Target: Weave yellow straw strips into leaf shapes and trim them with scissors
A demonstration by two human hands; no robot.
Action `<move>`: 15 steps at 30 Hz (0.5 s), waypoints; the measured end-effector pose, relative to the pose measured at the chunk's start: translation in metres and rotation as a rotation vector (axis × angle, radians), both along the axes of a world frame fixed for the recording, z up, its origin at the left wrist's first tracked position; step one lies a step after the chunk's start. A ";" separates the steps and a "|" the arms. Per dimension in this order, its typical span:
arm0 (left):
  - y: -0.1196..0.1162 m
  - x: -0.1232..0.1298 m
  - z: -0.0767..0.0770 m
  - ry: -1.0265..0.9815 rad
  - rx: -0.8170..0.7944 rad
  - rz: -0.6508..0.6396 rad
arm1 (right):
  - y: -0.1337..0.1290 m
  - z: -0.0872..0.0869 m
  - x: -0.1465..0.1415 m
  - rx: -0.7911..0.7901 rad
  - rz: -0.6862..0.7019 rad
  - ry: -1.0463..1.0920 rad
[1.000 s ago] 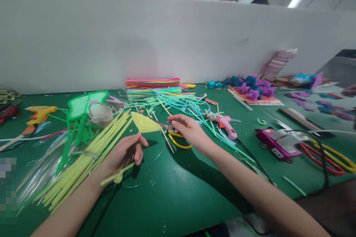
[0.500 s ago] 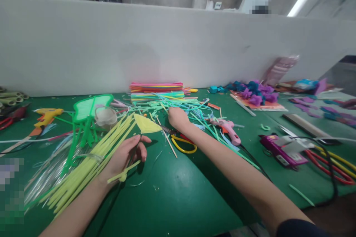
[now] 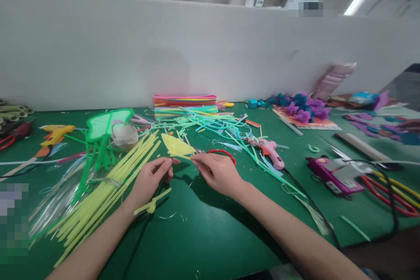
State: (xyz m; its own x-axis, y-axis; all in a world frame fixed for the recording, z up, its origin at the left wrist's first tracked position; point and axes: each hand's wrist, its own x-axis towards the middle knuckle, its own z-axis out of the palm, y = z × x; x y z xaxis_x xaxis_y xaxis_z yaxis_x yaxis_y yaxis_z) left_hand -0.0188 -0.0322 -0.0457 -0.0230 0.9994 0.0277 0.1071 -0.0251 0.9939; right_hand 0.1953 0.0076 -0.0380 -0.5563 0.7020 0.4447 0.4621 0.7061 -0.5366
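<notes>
My left hand has its thumb and forefinger pinched at the lower edge of a yellow leaf-shaped piece, just right of the yellow stick bundle. My right hand is closed on the right end of a thin yellow stick, which lies along the leaf piece's lower edge. A small knotted yellow piece lies by my left wrist. Scissors with red and yellow handles are partly hidden behind my right hand.
Loose green and blue strips spread across the back. A pink glue gun and a purple power strip sit at right. At left are a yellow glue gun, a green framed piece and a small cup.
My right hand has come back from the strips towards my left hand and now holds a thin yellow stick against the leaf piece. The leaf piece has tilted slightly.
</notes>
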 end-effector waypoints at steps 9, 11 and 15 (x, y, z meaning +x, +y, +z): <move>0.001 0.001 -0.002 0.063 0.011 0.148 | 0.003 -0.014 -0.006 0.094 -0.052 -0.251; 0.000 0.002 -0.001 0.036 0.009 0.164 | 0.002 -0.014 -0.006 0.106 -0.095 -0.281; -0.001 0.002 0.001 0.003 0.023 0.165 | 0.001 -0.012 -0.006 0.112 -0.141 -0.293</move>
